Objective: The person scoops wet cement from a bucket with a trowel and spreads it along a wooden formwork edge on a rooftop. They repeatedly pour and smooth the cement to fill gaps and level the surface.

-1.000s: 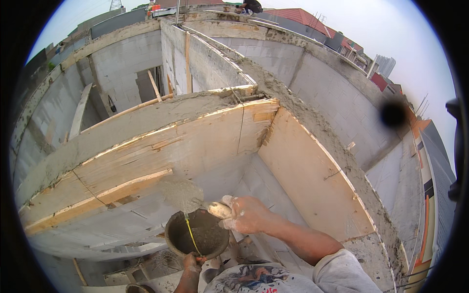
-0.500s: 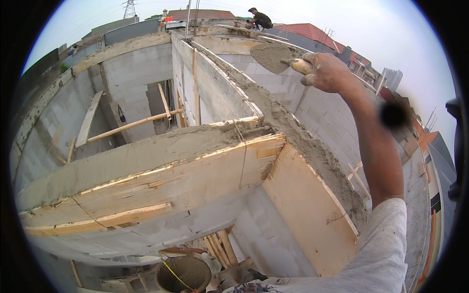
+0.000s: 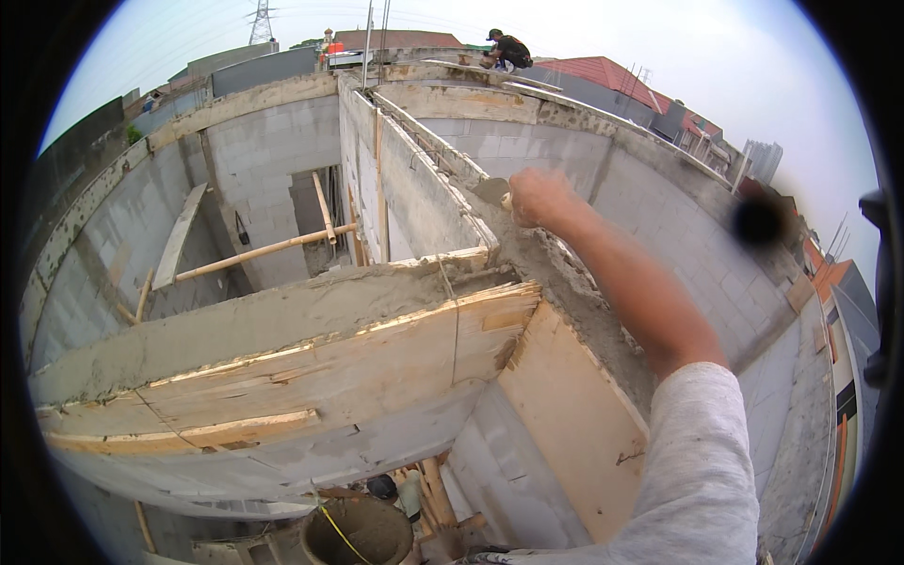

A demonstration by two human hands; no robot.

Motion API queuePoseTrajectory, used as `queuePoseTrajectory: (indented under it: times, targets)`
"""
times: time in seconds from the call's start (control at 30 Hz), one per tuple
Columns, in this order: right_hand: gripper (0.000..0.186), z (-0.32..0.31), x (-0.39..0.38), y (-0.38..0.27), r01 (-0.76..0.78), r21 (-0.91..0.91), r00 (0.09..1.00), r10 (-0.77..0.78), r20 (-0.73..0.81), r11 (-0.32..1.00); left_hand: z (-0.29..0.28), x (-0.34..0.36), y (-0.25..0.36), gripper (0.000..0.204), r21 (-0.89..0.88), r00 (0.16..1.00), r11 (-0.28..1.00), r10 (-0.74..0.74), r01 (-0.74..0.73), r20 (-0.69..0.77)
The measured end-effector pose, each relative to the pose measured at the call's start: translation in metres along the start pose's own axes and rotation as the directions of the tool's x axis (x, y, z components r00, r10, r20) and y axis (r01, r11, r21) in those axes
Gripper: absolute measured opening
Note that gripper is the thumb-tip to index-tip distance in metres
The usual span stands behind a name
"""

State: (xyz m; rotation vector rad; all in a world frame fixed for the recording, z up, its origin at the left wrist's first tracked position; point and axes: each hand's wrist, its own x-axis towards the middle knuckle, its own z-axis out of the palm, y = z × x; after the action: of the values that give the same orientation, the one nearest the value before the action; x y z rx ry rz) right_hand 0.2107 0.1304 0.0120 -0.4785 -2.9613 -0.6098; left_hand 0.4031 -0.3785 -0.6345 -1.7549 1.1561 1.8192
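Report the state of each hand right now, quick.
Left hand: out of view, so its state cannot be told.
Right hand: closed, holding a grey-bladed, pale-handled trowel.

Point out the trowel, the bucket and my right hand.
Trowel (image 3: 489, 191): head view, on its blade.
Bucket (image 3: 365, 508): head view, inner wall below far rim.
Right hand (image 3: 541, 198): head view, back of hand.

A red tiled roof (image 3: 598, 80) stands in the background. Just left of it, a co-worker in dark clothes and a cap (image 3: 511, 51) crouches. Farther left of the roof are an orange object (image 3: 335, 48) and a lattice pylon (image 3: 261, 24); to its right, a pale high-rise (image 3: 763, 160). Well below and left of the roof, a round wooden pole (image 3: 268, 251) slants, its left end by a plank (image 3: 179, 235).
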Motion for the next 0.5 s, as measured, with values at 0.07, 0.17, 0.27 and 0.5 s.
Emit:
queuePoseTrajectory:
  times: [0.07, 0.17, 0.27, 0.5]
  targets:
    - [0.021, 0.0, -0.003, 0.003, -0.09, 0.03, 0.992, 0.092, -0.082, 0.995, 0.005, -0.001, 0.0, 0.031, 0.004, 1.0, 1.0, 0.002, -0.002, 0.011]
    - [0.02, 0.008, -0.004, 0.01, -0.012, 0.007, 0.996, 0.013, -0.092, 1.0, 0.013, -0.003, -0.001, 0.031, 0.023, 1.0, 1.0, 0.005, -0.005, 0.026]
    - [0.021, 0.016, 0.0, 0.019, -0.059, 0.051, 0.996, 0.063, -0.067, 0.997, 0.019, -0.004, -0.002, 0.031, 0.034, 0.999, 0.999, 0.007, -0.008, 0.031]
    - [0.022, 0.008, 0.005, 0.042, -0.141, 0.047, 0.986, 0.145, -0.078, 0.989, 0.03, -0.007, -0.005, 0.032, 0.052, 0.999, 0.999, 0.009, -0.011, 0.039]
